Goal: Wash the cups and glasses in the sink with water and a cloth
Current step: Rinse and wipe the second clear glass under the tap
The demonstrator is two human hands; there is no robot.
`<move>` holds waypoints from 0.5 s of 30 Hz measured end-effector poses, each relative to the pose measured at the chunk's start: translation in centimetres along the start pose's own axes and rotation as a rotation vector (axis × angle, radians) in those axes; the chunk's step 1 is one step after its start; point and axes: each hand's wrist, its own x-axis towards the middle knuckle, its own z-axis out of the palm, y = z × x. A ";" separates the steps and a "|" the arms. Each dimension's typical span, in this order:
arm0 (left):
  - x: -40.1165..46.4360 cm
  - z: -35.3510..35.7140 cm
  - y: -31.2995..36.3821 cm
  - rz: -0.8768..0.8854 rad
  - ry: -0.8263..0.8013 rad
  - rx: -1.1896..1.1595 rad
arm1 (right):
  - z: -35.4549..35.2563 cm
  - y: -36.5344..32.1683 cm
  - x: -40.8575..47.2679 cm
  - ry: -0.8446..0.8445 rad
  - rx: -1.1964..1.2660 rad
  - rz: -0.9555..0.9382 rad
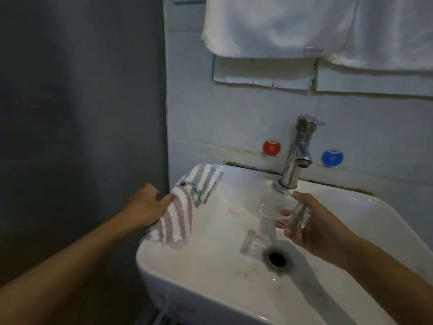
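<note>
While right hand (311,221) grips a clear glass (281,207) below the dry faucet (297,151) and left hand (150,202) pinches the striped cloth (178,219) on the sink's (210,289) left rim, washing looks barely begun; another glass (251,243) lies by the drain.

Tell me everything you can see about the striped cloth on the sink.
The striped cloth looks soft and fluffy, with wavy white bands alternating with mauve near the front and grey-blue toward the back. It lies draped over the left rim of the white sink, rumpled. The left hand grips its left edge.
</note>
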 end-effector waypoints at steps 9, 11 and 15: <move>-2.4 0.4 1.4 0.220 0.055 -0.128 | 0.2 0.1 0.0 -0.020 0.009 0.019; -3.0 0.2 1.7 0.265 0.102 0.044 | 0.4 0.0 -0.4 -0.030 0.037 0.045; -5.1 0.8 4.6 0.539 0.502 0.356 | 1.4 -0.6 -1.4 -0.064 0.142 0.070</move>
